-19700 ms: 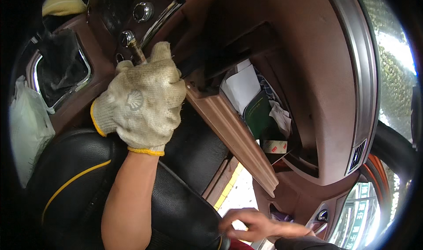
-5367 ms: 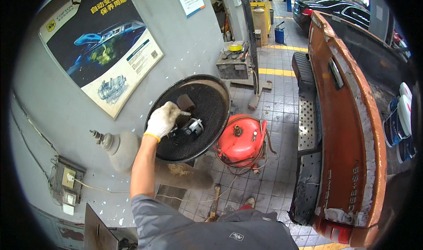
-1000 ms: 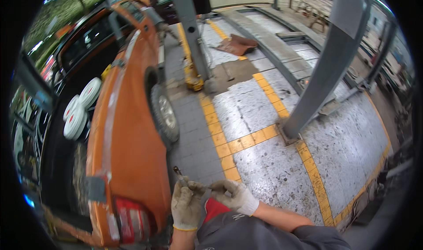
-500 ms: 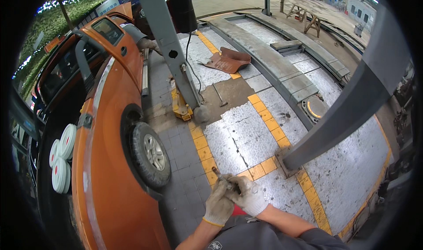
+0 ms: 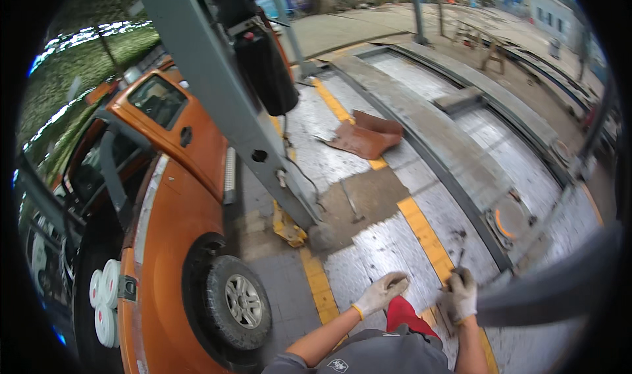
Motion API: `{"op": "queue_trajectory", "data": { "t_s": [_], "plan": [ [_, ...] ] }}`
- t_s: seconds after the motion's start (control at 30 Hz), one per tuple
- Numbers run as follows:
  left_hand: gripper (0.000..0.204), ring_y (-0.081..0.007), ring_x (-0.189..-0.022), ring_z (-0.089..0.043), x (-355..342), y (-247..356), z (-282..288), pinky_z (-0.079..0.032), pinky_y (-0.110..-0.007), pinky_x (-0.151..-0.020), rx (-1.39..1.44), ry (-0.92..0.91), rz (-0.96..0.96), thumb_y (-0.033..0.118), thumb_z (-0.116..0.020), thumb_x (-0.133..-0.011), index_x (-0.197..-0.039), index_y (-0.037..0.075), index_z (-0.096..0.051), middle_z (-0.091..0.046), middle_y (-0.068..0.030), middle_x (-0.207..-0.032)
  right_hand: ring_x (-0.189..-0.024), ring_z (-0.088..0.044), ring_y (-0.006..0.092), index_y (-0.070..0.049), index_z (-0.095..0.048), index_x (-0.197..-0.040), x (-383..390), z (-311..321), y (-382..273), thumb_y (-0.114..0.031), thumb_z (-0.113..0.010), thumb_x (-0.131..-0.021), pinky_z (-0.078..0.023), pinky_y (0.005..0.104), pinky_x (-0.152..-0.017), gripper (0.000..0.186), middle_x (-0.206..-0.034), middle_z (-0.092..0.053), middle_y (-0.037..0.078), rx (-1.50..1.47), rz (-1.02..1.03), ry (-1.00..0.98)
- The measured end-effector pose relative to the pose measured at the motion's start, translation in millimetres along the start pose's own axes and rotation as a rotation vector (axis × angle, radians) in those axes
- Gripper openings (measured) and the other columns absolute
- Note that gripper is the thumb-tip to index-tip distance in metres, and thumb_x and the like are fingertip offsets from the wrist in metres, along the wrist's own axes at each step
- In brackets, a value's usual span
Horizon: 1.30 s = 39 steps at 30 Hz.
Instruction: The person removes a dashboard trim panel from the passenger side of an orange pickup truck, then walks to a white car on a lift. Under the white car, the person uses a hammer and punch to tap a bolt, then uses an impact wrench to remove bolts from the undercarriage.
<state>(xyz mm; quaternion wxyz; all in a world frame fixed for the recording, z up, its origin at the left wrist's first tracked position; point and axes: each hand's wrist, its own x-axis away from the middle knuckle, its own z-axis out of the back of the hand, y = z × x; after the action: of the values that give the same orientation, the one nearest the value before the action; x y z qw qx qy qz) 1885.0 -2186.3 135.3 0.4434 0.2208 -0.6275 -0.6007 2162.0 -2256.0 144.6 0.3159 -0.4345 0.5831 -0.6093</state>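
Note:
My left hand (image 5: 382, 293), in a pale knit work glove with a yellow cuff edge, is held in front of my body. Its fingers are loosely stretched toward the right, and no object shows in them. Further right, my right hand (image 5: 462, 295) wears the same kind of glove, soiled dark over the fingers. Those fingers are closed around a thin dark rod-like tool (image 5: 461, 258) whose tip points up and away; its exact kind is too blurred to tell. My red trouser leg (image 5: 403, 313) shows between the two hands.
An orange pickup truck (image 5: 172, 219) stands at left, with white round tubs (image 5: 105, 321) in its bed. A grey lift post (image 5: 230, 104) rises beside it; a blurred dark post (image 5: 546, 305) is close at right. A hammer (image 5: 352, 203), a reddish-brown panel (image 5: 368, 137) and a ramp (image 5: 421, 110) lie ahead.
My hands were together on a small object with a brownish tip; now they are apart, the right one further right with the thin tool. The view has shifted, and the near post is closer.

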Motion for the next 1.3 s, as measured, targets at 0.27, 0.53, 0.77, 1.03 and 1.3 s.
{"op": "queue_trajectory", "data": {
  "t_s": [0.27, 0.53, 0.77, 1.03, 1.3],
  "plan": [
    [0.058, -0.0375, -0.134, -0.066, -49.2, -207.3, 200.1, -0.051, -0.049, -0.111, -0.479, 0.286, 1.102, 0.053, -0.055, -0.099, -0.141, 0.015, -0.071, -0.070, -0.0183, -0.142, -0.062, -0.061, 0.0145, -0.004, -0.066, -0.121, -313.0, -12.2, -0.5, -0.026, -0.068, -0.106, -0.057, 0.0323, -0.055, 0.027, -0.085, -0.061, 0.001, -0.094, -0.314, 0.094],
    [0.071, -0.0371, -0.136, -0.065, -172.2, -256.8, 296.3, -0.050, -0.046, -0.113, -0.359, 0.117, 1.053, 0.058, -0.058, -0.100, -0.144, 0.004, -0.068, -0.069, -0.0190, -0.145, -0.074, -0.072, 0.0199, 0.001, -0.061, -0.129, -595.0, -119.7, -13.8, -0.015, -0.060, -0.110, -0.063, 0.0340, -0.073, 0.025, -0.097, -0.068, 0.008, -0.201, -0.270, -0.134],
    [0.057, -0.0377, -0.129, -0.068, -490.9, -118.3, 459.6, -0.051, -0.045, -0.110, -0.527, 0.224, 0.660, 0.053, -0.058, -0.101, -0.133, 0.010, -0.075, -0.071, -0.0215, -0.139, -0.056, -0.059, 0.0287, -0.013, -0.055, -0.074, -733.1, -88.8, 190.2, -0.016, -0.055, -0.104, -0.058, 0.0540, -0.066, 0.030, -0.067, -0.056, 0.005, -0.129, -1.215, 0.140],
    [0.053, -0.0362, -0.128, -0.069, -818.0, 14.3, 655.5, -0.053, -0.042, -0.109, -0.563, 0.379, 0.475, 0.050, -0.061, -0.101, -0.137, 0.013, -0.072, -0.073, -0.0191, -0.136, -0.058, -0.048, 0.0257, -0.018, -0.046, -0.072, -877.9, -171.4, 240.5, -0.030, -0.052, -0.104, -0.047, 0.0471, -0.069, 0.034, -0.063, -0.038, 0.003, -0.338, -1.309, 0.222],
    [0.054, -0.0352, -0.119, -0.072, -958.2, -3.9, 803.2, -0.054, -0.044, -0.105, -0.391, 0.312, 0.517, 0.054, -0.060, -0.102, -0.131, 0.010, -0.073, -0.076, -0.0194, -0.128, -0.047, -0.040, 0.0234, -0.022, -0.049, -0.072, -1125.7, -333.1, 222.9, -0.030, -0.045, -0.108, -0.044, 0.0472, -0.054, 0.037, -0.056, -0.039, 0.001, -0.288, -1.314, 0.165]
  ]
}}
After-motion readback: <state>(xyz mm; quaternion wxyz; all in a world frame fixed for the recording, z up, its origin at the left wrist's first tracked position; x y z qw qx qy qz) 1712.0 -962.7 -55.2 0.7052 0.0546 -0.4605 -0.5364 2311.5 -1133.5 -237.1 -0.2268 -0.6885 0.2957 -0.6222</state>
